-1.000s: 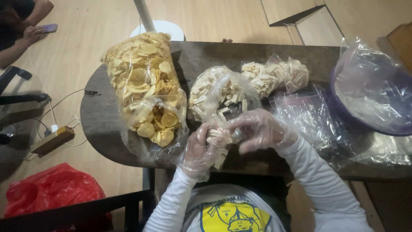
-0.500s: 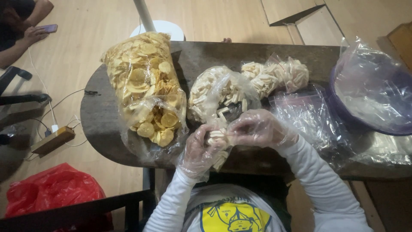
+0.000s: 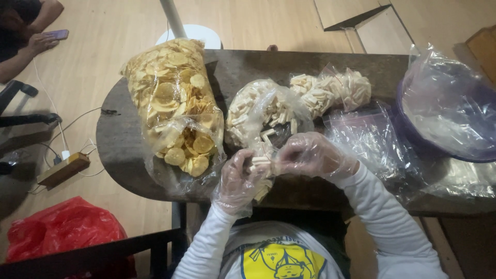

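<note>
Dark wooden table, worn, seen from above; floor of pale boards around it.

Purple basin at the right end, lined with clear plastic. No shift noted against the earlier frames.

Big clear bag of round yellow chips lies at the left of the table, mouth toward the person. Unmoved.

Open bag of pale sticks at centre, just beyond the hands; a second, fuller stick bag behind it to the right. Empty clear bags heaped between the centre bag and the basin.

Red plastic bag on the floor, lower left. Power strip with white cable beside the table. Another person's hand with a phone at the top left, apart from the work.

Both hands gloved in thin clear plastic, held close together at the near edge. Left hand is cupped under a small bundle of sticks, fingers curled up around it. Right hand is closed over the bundle's right end, fingertips pinching.

Change over the last second: slight. The bundle has been drawn a little tighter between the hands and sits more squarely; the hands have barely travelled. Judged: the bundle is being evened up in the grip, not yet set down or bagged.
</note>
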